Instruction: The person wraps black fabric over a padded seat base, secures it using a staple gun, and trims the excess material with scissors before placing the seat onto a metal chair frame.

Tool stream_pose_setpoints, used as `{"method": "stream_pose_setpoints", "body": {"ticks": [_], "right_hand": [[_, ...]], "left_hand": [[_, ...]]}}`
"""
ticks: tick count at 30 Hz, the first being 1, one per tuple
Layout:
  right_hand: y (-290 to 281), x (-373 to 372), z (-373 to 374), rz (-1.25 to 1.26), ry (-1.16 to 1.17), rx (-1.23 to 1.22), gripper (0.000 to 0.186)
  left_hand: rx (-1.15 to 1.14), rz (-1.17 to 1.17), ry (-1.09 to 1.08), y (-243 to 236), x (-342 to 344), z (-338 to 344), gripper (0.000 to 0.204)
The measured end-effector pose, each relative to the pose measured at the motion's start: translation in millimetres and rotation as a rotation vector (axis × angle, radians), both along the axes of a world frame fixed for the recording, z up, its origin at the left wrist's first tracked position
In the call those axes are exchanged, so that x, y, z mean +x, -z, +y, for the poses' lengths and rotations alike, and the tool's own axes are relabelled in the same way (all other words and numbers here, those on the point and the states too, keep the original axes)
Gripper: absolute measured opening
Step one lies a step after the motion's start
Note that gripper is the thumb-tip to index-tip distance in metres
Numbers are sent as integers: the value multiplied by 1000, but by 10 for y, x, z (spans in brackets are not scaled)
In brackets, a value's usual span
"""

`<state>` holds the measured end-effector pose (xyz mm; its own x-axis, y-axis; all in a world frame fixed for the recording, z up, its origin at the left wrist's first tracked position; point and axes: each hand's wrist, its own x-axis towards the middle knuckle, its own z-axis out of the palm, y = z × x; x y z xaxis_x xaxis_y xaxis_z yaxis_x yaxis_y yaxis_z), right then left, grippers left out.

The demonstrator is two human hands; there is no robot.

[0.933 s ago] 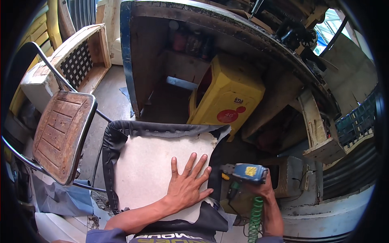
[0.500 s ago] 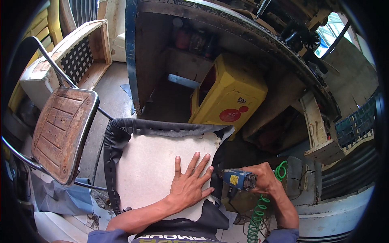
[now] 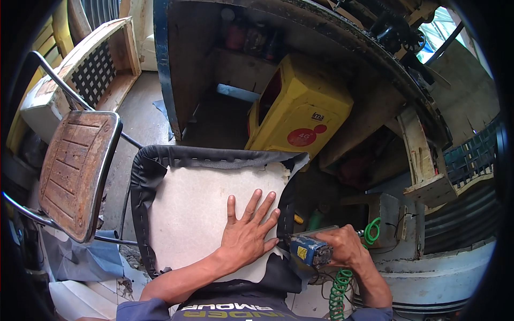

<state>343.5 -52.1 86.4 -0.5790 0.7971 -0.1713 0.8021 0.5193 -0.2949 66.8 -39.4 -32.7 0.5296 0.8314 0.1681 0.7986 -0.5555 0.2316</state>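
A square seat cushion (image 3: 198, 198) lies with its pale underside up, black fabric (image 3: 142, 208) folded over its edges and fixed by a row of staples. My left hand (image 3: 249, 227) rests flat on the pale backing with its fingers spread. In my right hand (image 3: 342, 245) is a blue pneumatic staple gun (image 3: 312, 251), its nose at the cushion's right edge against the black fabric. From the gun side hangs a coiled green air hose (image 3: 340, 294). Loose black fabric (image 3: 276, 278) covers the near right corner.
Left of the cushion stands a metal-framed chair with a rusty seat (image 3: 77, 171). Behind it is a wooden frame with woven webbing (image 3: 95, 80). A yellow box (image 3: 305, 107) lies under the workbench (image 3: 166, 69). A wooden post (image 3: 420, 150) stands at the right.
The staple gun has moved slightly nearer to me along the cushion's right edge and turned a little. My left hand stays spread on the backing. The whole view has shifted slightly.
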Motion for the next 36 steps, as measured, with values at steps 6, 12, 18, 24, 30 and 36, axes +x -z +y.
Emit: {"method": "stream_pose_setpoints", "body": {"ticks": [6,12,18,24,30,36], "right_hand": [[62,-27,-206,-25,32,-37,54],[94,-43,-409,210,137,-48,52],[394,13,-648,447,235,-126,46],[386,-59,-684,493,216,-179,44],[441,145,-768,415,190,-373,41],[471,183,-730,500,203,-347,44]], "left_hand": [[-10,10,-3,3,0,-25,73],[2,-60,40,-90,-62,-8,68],[355,-459,-93,-857,35,717,55],[-40,-321,-21,-839,699,1108,47],[195,-667,224,-274,983,476,37],[311,-687,-83,-208,771,64,38]]}}
